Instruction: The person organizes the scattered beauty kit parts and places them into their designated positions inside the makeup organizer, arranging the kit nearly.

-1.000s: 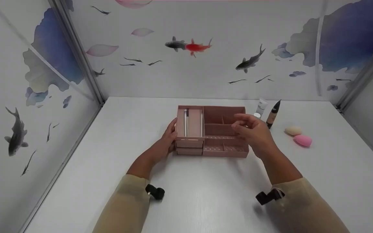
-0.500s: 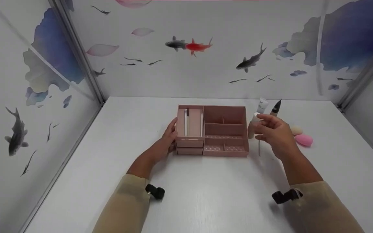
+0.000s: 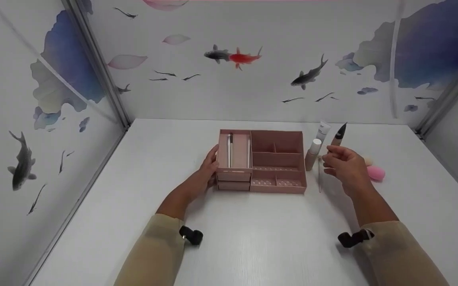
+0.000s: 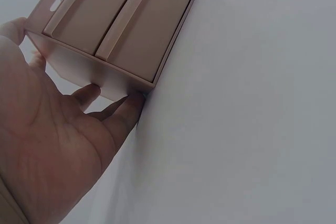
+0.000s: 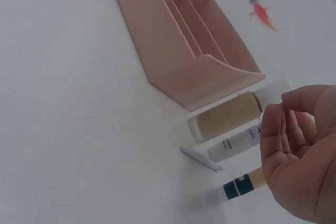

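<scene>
Fingers: left spread, right loosely bent

We see the left hand (image 3: 202, 175) touching the pink organizer's outer side (image 3: 278, 190) with its fingertips. Left of the right hand (image 3: 349, 165) and its fingertips we find a thin stick (image 3: 320, 181) and white-capped bottle (image 3: 313, 155); behind those fingertips, a black-topped tube (image 3: 340, 133).

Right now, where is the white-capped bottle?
In the head view, the white-capped bottle stands right of centre, beside the right wall of the pink organizer, with the white tube just behind it and the right hand to its right.
</scene>
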A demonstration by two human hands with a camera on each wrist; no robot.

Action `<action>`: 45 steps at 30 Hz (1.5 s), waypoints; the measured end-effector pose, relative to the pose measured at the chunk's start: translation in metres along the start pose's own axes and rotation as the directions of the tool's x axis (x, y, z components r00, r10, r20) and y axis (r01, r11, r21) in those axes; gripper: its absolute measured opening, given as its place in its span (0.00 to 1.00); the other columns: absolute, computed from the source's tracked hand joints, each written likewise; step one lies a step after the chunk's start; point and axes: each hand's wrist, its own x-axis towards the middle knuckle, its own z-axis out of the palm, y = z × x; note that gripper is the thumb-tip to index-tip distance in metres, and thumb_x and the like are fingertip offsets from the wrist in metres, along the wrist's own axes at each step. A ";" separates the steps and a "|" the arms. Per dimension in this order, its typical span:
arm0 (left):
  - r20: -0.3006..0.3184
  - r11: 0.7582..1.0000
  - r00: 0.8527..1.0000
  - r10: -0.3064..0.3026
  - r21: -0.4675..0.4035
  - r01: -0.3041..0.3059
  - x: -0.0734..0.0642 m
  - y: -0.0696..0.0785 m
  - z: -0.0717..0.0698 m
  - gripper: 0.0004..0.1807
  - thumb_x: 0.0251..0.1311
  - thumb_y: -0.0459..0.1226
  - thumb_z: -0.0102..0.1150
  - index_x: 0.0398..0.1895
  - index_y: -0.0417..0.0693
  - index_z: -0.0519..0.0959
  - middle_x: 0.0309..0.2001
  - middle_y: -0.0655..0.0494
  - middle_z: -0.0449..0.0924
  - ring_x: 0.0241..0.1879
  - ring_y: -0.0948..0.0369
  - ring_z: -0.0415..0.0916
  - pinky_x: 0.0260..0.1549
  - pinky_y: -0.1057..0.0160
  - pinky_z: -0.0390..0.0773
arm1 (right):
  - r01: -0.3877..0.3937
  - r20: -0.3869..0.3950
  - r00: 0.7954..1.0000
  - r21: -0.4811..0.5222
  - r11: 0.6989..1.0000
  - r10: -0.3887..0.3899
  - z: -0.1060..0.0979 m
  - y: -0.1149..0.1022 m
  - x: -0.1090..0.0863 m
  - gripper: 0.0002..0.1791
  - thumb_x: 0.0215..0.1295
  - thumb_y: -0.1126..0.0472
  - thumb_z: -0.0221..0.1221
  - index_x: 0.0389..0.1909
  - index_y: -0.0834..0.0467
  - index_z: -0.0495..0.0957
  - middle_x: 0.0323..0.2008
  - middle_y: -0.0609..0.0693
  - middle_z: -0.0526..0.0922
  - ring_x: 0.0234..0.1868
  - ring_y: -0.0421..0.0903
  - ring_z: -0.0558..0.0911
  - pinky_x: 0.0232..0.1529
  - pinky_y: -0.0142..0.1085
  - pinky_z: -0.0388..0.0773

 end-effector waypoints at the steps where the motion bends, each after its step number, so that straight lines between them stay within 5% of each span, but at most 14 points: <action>1: -0.001 1.000 1.000 0.000 0.000 0.000 0.000 0.000 0.000 0.30 0.80 0.68 0.33 0.78 1.04 0.39 0.90 0.63 0.32 0.88 0.46 0.40 0.82 0.36 0.53 | -0.010 -0.005 1.000 0.003 1.000 0.010 -0.001 0.002 0.002 0.24 0.76 0.49 0.66 0.69 0.46 0.76 0.55 0.46 0.82 0.58 0.48 0.84 0.52 0.28 0.86; 14: 0.005 1.000 1.000 0.001 -0.011 -0.001 0.000 0.000 -0.001 0.29 0.80 0.68 0.34 0.78 1.05 0.39 0.89 0.62 0.32 0.88 0.45 0.39 0.82 0.35 0.53 | -0.118 0.010 0.993 -0.051 0.992 0.119 -0.008 0.023 0.019 0.33 0.77 0.49 0.64 0.79 0.48 0.69 0.58 0.45 0.80 0.60 0.48 0.82 0.54 0.29 0.85; 23: 0.034 0.994 0.996 0.078 -0.080 -0.075 0.002 0.005 0.000 0.37 0.82 0.60 0.35 0.87 0.82 0.35 0.90 0.51 0.28 0.88 0.41 0.36 0.82 0.30 0.49 | -0.127 0.019 0.991 -0.176 0.976 0.132 -0.012 0.035 0.026 0.35 0.76 0.45 0.65 0.81 0.44 0.68 0.64 0.54 0.81 0.56 0.46 0.85 0.52 0.27 0.85; 31: 0.021 0.998 0.999 0.049 -0.041 -0.048 -0.001 -0.001 0.000 0.31 0.82 0.65 0.34 0.81 0.98 0.38 0.90 0.59 0.31 0.88 0.45 0.38 0.82 0.33 0.52 | -0.109 0.045 0.992 -0.201 0.974 0.121 -0.012 0.039 0.026 0.36 0.76 0.48 0.65 0.81 0.48 0.68 0.63 0.53 0.82 0.54 0.43 0.87 0.51 0.26 0.85; 38: 0.019 0.999 1.000 0.023 -0.029 -0.023 -0.002 -0.003 -0.001 0.30 0.81 0.66 0.34 0.80 1.01 0.38 0.89 0.63 0.30 0.88 0.46 0.38 0.83 0.36 0.51 | -0.078 0.090 0.990 -0.293 0.953 0.108 -0.008 0.037 0.022 0.38 0.75 0.51 0.67 0.81 0.54 0.66 0.67 0.59 0.81 0.51 0.43 0.88 0.49 0.26 0.85; 45: 0.023 0.999 0.999 0.029 -0.032 -0.029 -0.001 0.000 -0.001 0.31 0.82 0.66 0.33 0.80 1.00 0.38 0.90 0.60 0.30 0.88 0.46 0.37 0.82 0.34 0.51 | -0.046 0.120 0.987 -0.432 0.901 0.107 -0.004 0.030 0.018 0.50 0.67 0.48 0.74 0.83 0.55 0.60 0.71 0.62 0.76 0.62 0.53 0.82 0.65 0.40 0.82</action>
